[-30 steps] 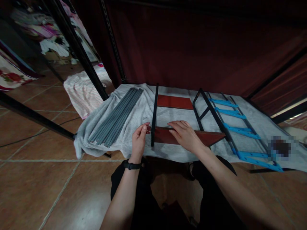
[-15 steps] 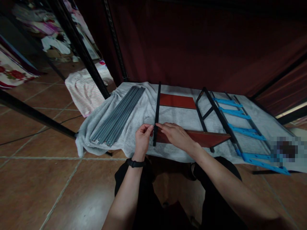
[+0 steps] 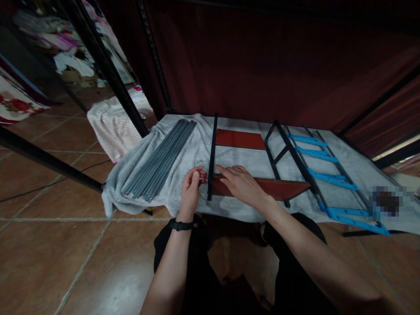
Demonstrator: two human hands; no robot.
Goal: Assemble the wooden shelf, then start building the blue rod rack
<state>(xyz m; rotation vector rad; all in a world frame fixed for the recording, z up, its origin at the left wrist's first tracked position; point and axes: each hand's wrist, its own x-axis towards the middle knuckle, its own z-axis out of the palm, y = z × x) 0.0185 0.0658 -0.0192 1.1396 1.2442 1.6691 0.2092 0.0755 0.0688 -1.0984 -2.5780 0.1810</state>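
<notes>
The left hand (image 3: 190,188) was just left of an upright-looking black bar (image 3: 212,151), its thumb and fingers curled close together; whether anything was pinched between them could not be told. The right hand (image 3: 241,181) was held over the front brown board (image 3: 290,189), its fingers extended and apart, tips near the bar; contact was unclear. That board ran between the bar and a black braced frame (image 3: 293,153), with a red board (image 3: 241,139) behind. All lay on grey cloth (image 3: 244,157), between grey rods (image 3: 160,159) and a blue-runged rack (image 3: 316,154).
</notes>
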